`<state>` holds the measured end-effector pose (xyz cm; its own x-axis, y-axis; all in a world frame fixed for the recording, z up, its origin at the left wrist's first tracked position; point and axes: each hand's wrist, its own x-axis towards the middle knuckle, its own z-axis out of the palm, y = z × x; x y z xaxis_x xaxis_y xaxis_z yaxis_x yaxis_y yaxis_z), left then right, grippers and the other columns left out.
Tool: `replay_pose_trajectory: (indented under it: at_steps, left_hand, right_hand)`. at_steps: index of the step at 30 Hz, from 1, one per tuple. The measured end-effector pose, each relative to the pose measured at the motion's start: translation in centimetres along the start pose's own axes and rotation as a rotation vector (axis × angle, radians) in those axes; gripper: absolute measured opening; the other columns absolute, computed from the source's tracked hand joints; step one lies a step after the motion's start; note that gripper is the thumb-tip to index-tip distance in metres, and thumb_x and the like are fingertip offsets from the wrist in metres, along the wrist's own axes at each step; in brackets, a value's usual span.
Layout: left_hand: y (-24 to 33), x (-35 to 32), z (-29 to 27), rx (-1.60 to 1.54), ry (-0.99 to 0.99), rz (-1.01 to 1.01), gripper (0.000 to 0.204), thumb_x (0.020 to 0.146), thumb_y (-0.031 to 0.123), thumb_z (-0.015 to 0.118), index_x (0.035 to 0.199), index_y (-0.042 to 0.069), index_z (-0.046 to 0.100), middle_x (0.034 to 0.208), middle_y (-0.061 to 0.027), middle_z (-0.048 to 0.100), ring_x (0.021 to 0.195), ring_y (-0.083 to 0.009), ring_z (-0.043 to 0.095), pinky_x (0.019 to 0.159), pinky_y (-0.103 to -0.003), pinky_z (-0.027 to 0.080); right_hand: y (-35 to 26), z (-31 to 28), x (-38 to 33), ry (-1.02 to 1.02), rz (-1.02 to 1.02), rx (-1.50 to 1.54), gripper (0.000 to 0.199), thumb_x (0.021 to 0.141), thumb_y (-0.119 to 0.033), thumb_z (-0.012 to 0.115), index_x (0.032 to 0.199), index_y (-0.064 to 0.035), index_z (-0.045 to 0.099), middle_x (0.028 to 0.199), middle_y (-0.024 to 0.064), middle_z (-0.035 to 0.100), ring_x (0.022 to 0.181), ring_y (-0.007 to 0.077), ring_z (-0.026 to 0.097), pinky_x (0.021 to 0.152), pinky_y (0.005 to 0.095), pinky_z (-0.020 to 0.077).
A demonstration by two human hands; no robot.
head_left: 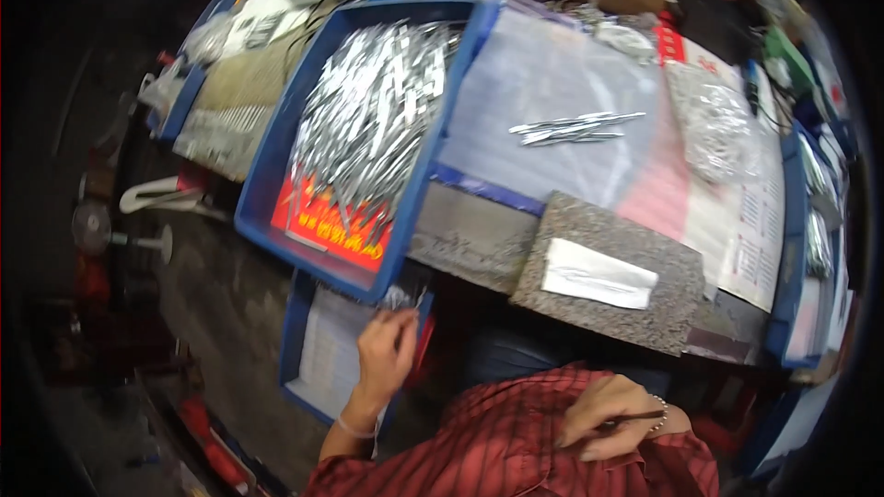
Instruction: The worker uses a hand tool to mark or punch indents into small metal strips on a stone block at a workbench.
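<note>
My left hand [387,348] reaches over the inner edge of a lower blue tray [293,336]. Its fingers are pinched together beside small silvery bits; whatever they hold is too blurred to make out. My right hand [603,414] is curled in front of my red striped shirt, with a thin dark stick-like tool [637,417] lying across it. Above the left hand, a large blue tray [250,212] holds a heap of slim silver metal pieces [378,101]. Several similar slim pieces [575,129] lie bunched on a plastic-covered sheet [552,64].
A speckled stone slab [608,317] with a folded white cloth or paper [599,274] sits at the table's near edge. Crumpled clear plastic [718,133] lies to its upper right. More blue trays [794,248] stand far right. A white-handled thing [152,195] projects at left.
</note>
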<state>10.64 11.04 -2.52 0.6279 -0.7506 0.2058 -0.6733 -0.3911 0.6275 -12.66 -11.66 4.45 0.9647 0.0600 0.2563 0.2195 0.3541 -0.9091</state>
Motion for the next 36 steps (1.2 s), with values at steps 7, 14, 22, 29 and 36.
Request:
replay_pose_trajectory:
  at_steps: [7, 14, 22, 29, 36]
  left_hand:
    - [12.7, 13.1, 4.7, -0.343, -0.187, 0.355, 0.013, 0.082, 0.000, 0.063, 0.094, 0.001, 0.063, 0.085, -0.0133, 0.060, 0.077, -0.0284, 0.060, 0.068, -0.034, 0.048]
    - [9.7, 26.1, 15.9, 0.192, 0.031, 0.297, 0.016, 0.076, 0.009, 0.069, 0.090, 0.003, 0.067, 0.083, -0.0153, 0.063, 0.079, -0.0352, 0.061, 0.071, -0.045, 0.048]
    - [9.3, 26.7, 15.3, 0.054, -0.162, 0.263, 0.013, 0.078, 0.012, 0.070, 0.082, 0.004, 0.061, 0.080, -0.0142, 0.063, 0.081, -0.0334, 0.060, 0.071, -0.044, 0.048]
    - [14.6, 20.5, 9.9, -0.467, 0.052, 0.172, 0.010, 0.087, 0.008, 0.066, 0.089, -0.001, 0.063, 0.066, -0.0031, 0.061, 0.061, -0.0073, 0.054, 0.054, -0.025, 0.043]
    - [14.6, 8.0, 6.0, -0.804, -0.452, -0.215, 0.020, 0.085, 0.002, 0.068, 0.098, 0.003, 0.053, 0.060, 0.0040, 0.054, 0.055, -0.0017, 0.047, 0.050, -0.018, 0.037]
  right_hand:
    - [-1.1, 0.7, -2.4, 0.085, 0.003, -0.136, 0.017, 0.085, -0.003, 0.068, 0.100, 0.0041, 0.066, 0.084, 0.0116, 0.069, 0.057, 0.0150, 0.059, 0.051, 0.0261, 0.0440]
    - [-0.7, 1.7, -8.2, 0.283, 0.057, -0.207, 0.018, 0.088, -0.009, 0.066, 0.104, 0.0011, 0.066, 0.084, 0.0097, 0.071, 0.075, 0.0152, 0.068, 0.064, 0.0247, 0.0502]
    - [-2.1, 0.2, -10.0, 0.536, 0.113, -0.444, 0.015, 0.090, -0.010, 0.063, 0.101, -0.0002, 0.065, 0.082, 0.0084, 0.069, 0.070, 0.0130, 0.066, 0.063, 0.0250, 0.0499]
    - [-9.8, -6.8, -7.0, 1.153, 0.059, -1.175, 0.007, 0.087, -0.006, 0.065, 0.091, -0.0007, 0.063, 0.066, 0.0089, 0.058, 0.052, 0.0106, 0.053, 0.049, 0.0264, 0.0418]
    - [-8.3, -22.4, -3.7, 0.954, 0.333, -1.693, 0.012, 0.085, -0.008, 0.055, 0.091, -0.0024, 0.063, 0.087, 0.0182, 0.064, 0.079, 0.0367, 0.065, 0.068, 0.0464, 0.0504]
